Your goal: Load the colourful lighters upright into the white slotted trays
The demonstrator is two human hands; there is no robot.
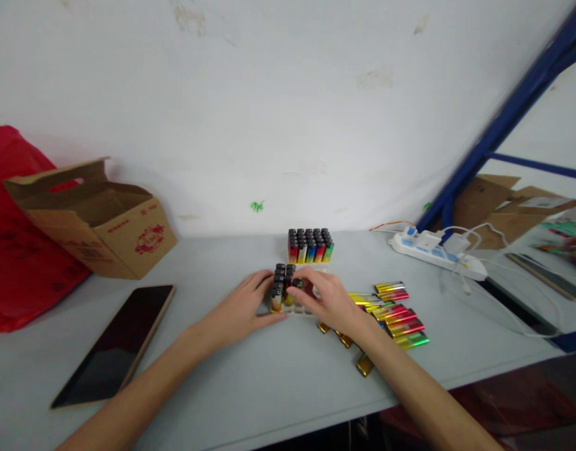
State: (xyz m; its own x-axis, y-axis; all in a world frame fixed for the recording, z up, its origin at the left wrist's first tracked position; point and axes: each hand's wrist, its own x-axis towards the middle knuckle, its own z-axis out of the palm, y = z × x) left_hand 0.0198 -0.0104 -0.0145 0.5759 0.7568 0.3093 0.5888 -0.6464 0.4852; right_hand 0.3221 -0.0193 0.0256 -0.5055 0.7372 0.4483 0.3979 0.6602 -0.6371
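A white slotted tray (307,309) lies on the table, its left slots filled with several upright black-topped lighters (280,279). My left hand (248,304) curls around the tray's left side, thumb along the front edge and fingers against the lighters. Over the tray, my right hand (328,297) pinches a lighter (297,283) by its black top; its lower part is partly hidden by the fingers. Beside my right forearm is a loose pile of shiny yellow, red and green lighters (401,319), lying flat. Part of this pile is covered by the wrist.
Behind the tray stands a block of upright lighters (311,247). A tablet (116,344), a cardboard box (100,225) and a red bag (20,232) are at left. A power strip (438,255) with cables and a black phone-like slab (520,307) lie at right, near a blue frame (494,131).
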